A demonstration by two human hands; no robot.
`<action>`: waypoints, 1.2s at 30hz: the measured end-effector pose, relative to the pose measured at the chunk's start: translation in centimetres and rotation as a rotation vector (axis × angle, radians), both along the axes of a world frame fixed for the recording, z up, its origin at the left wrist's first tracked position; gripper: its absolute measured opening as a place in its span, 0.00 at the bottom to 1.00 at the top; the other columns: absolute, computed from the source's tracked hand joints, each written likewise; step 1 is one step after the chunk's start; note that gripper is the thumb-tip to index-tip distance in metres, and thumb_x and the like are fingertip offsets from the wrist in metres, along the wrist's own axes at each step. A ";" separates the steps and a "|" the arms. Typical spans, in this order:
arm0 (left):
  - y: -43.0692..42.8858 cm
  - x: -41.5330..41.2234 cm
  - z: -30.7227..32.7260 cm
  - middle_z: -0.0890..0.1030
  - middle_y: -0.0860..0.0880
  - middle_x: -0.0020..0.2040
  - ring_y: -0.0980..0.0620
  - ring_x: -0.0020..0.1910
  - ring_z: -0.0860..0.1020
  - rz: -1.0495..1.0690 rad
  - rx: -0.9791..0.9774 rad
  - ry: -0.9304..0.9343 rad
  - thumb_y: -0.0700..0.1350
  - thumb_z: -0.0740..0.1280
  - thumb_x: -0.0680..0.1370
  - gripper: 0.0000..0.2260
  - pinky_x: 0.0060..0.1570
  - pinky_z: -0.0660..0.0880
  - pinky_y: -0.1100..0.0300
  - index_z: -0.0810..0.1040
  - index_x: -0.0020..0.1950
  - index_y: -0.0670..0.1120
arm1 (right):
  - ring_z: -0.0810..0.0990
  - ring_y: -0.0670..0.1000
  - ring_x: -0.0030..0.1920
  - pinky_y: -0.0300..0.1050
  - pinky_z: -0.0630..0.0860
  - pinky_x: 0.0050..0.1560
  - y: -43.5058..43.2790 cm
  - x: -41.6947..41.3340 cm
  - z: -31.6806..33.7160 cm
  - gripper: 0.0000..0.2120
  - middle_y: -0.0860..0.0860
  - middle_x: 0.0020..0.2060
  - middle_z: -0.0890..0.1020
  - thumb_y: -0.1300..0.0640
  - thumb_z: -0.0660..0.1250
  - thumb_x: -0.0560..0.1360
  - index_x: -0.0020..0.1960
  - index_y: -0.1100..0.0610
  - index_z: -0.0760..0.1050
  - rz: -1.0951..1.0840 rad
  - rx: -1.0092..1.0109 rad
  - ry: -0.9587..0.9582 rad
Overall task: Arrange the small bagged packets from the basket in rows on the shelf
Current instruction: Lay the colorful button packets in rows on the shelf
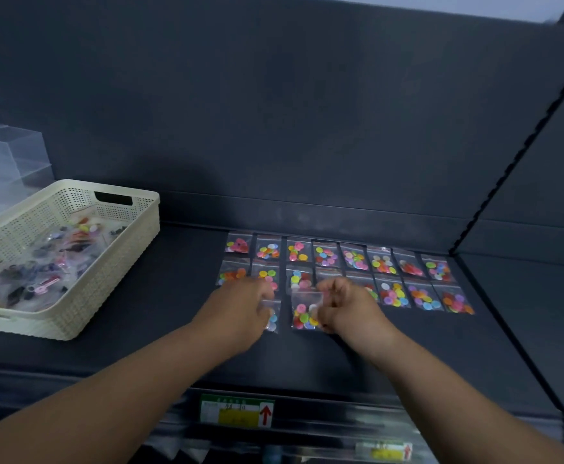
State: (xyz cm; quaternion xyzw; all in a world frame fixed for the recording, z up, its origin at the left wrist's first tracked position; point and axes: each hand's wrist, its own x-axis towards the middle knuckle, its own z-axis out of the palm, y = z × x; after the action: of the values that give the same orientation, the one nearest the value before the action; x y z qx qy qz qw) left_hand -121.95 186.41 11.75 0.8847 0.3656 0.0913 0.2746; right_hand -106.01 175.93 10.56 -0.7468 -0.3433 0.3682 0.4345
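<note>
Two rows of small clear packets (382, 262) of coloured discs lie on the dark shelf (180, 296). In front of them, my right hand (344, 306) pinches the right edge of a packet (304, 311) that lies on the shelf. My left hand (243, 306) has its fingers curled over another packet (273, 321), of which only the right edge shows. The cream perforated basket (123, 262) stands at the left with several more bagged items inside.
Clear plastic boxes (6, 162) stand behind the basket at the far left. A slotted upright (515, 155) bounds the shelf bay on the right. Price labels (237, 410) run along the shelf's front edge. The shelf's dark back wall rises behind the rows.
</note>
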 end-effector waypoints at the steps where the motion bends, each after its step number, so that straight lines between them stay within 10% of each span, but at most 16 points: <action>1: -0.1 -0.2 -0.5 0.76 0.51 0.56 0.53 0.54 0.74 -0.053 0.069 0.042 0.45 0.62 0.79 0.10 0.53 0.71 0.61 0.76 0.60 0.48 | 0.76 0.49 0.37 0.45 0.76 0.43 -0.1 0.2 -0.5 0.12 0.52 0.36 0.77 0.63 0.70 0.73 0.49 0.49 0.72 0.024 -0.034 -0.109; 7: 0.3 -0.3 -2.9 0.77 0.51 0.53 0.52 0.54 0.70 -0.164 0.230 0.125 0.45 0.60 0.79 0.09 0.55 0.71 0.55 0.78 0.55 0.46 | 0.73 0.45 0.52 0.21 0.63 0.47 -1.1 0.7 -1.4 0.11 0.44 0.52 0.72 0.59 0.67 0.75 0.57 0.53 0.77 0.142 0.067 -0.730; 10: 0.4 -0.1 -3.2 0.77 0.51 0.54 0.52 0.54 0.71 -0.186 0.247 0.138 0.46 0.60 0.80 0.10 0.55 0.71 0.54 0.78 0.57 0.48 | 0.69 0.48 0.65 0.27 0.59 0.60 -1.4 0.7 -2.1 0.13 0.46 0.63 0.75 0.61 0.64 0.77 0.60 0.53 0.78 0.324 0.093 -0.867; 36: 2.4 -1.5 -0.7 0.76 0.52 0.56 0.51 0.57 0.71 -0.174 0.369 0.020 0.49 0.63 0.77 0.11 0.58 0.69 0.57 0.75 0.59 0.51 | 0.75 0.52 0.55 0.45 0.72 0.57 1.7 -1.4 0.2 0.11 0.51 0.53 0.79 0.57 0.58 0.78 0.57 0.54 0.77 0.429 0.151 -0.930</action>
State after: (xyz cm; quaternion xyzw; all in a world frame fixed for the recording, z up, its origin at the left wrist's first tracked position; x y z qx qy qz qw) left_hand -123.49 188.77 11.07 0.9490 0.2677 0.1236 0.1111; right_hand -107.38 177.62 10.72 -0.7110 -0.6710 0.0523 0.2036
